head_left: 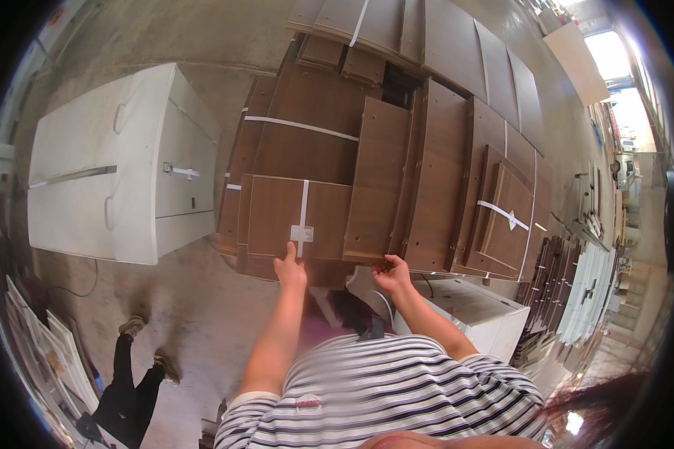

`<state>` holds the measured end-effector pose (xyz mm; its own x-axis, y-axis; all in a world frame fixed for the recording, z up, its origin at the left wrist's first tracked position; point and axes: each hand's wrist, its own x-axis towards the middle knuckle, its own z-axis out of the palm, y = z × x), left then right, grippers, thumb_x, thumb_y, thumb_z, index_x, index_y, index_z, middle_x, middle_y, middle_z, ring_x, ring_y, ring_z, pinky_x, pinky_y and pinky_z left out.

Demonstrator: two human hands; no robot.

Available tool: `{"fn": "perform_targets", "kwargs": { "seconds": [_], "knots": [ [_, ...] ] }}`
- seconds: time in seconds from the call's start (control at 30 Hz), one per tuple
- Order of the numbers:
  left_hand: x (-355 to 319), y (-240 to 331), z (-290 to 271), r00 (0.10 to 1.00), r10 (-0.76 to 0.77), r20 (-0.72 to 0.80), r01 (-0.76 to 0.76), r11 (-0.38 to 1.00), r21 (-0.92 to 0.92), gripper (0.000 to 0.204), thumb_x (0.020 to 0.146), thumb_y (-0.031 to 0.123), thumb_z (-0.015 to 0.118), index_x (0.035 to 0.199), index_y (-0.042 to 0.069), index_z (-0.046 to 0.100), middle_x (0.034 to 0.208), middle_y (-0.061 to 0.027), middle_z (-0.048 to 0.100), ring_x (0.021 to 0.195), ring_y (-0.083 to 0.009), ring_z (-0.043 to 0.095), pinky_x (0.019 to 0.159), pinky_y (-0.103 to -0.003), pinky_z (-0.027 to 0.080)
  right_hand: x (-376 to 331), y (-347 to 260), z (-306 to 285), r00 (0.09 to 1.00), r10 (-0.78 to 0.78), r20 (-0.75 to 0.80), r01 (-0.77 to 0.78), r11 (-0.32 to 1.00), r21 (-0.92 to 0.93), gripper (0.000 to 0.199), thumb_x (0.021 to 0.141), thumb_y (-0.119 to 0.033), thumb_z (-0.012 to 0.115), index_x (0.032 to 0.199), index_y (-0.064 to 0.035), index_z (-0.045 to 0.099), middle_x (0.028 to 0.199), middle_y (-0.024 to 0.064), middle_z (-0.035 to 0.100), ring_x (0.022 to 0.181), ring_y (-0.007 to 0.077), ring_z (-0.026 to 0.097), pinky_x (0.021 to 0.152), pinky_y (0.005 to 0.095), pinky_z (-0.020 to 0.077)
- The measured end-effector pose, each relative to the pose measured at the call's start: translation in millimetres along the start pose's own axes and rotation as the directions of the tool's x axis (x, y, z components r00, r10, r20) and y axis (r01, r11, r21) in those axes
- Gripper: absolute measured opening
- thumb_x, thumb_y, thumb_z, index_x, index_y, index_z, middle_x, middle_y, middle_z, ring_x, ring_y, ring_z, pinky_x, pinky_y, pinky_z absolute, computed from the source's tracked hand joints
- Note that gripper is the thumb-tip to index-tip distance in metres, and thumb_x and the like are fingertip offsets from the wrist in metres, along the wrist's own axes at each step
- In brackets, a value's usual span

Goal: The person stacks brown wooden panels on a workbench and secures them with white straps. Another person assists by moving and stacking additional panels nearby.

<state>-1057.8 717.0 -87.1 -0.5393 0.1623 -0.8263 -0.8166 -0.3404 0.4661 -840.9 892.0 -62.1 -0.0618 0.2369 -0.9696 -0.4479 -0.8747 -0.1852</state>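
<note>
Brown wood-look panels lie stacked in front of me, several of them bound with white straps. My left hand (290, 269) is at the near edge of a strapped panel bundle (273, 217), its index finger stretched out by a white label (302, 233). A white strap (305, 198) crosses that bundle just above the label. My right hand (392, 275) is closed at the near edge of a long brown panel (378, 176), right of the bundle. Part of its grip is hidden by the fingers. This panel has small holes near its ends.
A white cabinet (101, 165) with handles stands to the left. Close to my right arm is a white box-like unit (479, 314). Another person's legs (131, 389) show at lower left, beside leaning boards (71, 352). More strapped panels (577, 284) stand at far right.
</note>
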Motion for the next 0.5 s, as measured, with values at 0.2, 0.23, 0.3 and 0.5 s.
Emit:
{"fn": "perform_targets", "kwargs": {
  "seconds": [0.2,0.23,0.3,0.5],
  "knots": [
    [9.6,11.8,5.9,0.999,-0.008,-0.041,0.013,0.991,0.136,0.037,0.087,0.012,0.067,0.114,0.004,0.043,0.114,-0.0119,0.055,0.102,-0.0261,0.057,0.08,-0.051,0.053,-8.2,6.6,7.6,1.0,-0.015,0.021,0.014,1.0,0.021,0.021,0.076,-0.007,0.06,0.095,-0.0042,0.051,0.101,0.0108,0.052,0.094,0.0261,0.05,0.09,0.0396,0.0421],
    [18.0,15.8,-0.1,0.999,0.007,0.037,-0.013,0.986,0.165,0.034,0.087,0.012,0.066,0.11,0.003,0.043,0.11,-0.0125,0.056,0.1,-0.0257,0.057,0.079,-0.05,0.053,-8.4,8.2,6.1,0.999,-0.025,0.034,0.025,1.0,0.006,0.022,0.076,-0.007,0.06,0.096,-0.004,0.051,0.101,0.0107,0.052,0.094,0.026,0.05,0.089,0.0392,0.0423],
    [28.8,25.8,-4.6,0.997,0.03,0.065,-0.043,0.974,0.221,0.032,0.088,0.014,0.066,0.107,0.003,0.043,0.108,-0.0125,0.057,0.099,-0.025,0.058,0.077,-0.05,0.053,-5.8,9.7,0.9,0.996,-0.052,0.069,0.053,0.998,-0.024,0.019,0.076,-0.008,0.06,0.093,-0.0044,0.053,0.097,0.01,0.053,0.09,0.025,0.051,0.084,0.0375,0.0441],
    [-2.8,38.2,10.9,0.998,0.002,0.066,-0.025,0.936,0.351,0.031,0.09,0.021,0.064,0.102,-0.001,0.045,0.106,-0.0149,0.057,0.095,-0.0255,0.06,0.073,-0.048,0.054,7.8,15.7,-8.0,0.986,-0.03,0.165,0.041,0.997,-0.066,0.014,0.081,-0.013,0.059,0.091,-0.0037,0.056,0.096,0.0107,0.057,0.085,0.0251,0.055,0.077,0.0369,0.0466]
  ]
}}
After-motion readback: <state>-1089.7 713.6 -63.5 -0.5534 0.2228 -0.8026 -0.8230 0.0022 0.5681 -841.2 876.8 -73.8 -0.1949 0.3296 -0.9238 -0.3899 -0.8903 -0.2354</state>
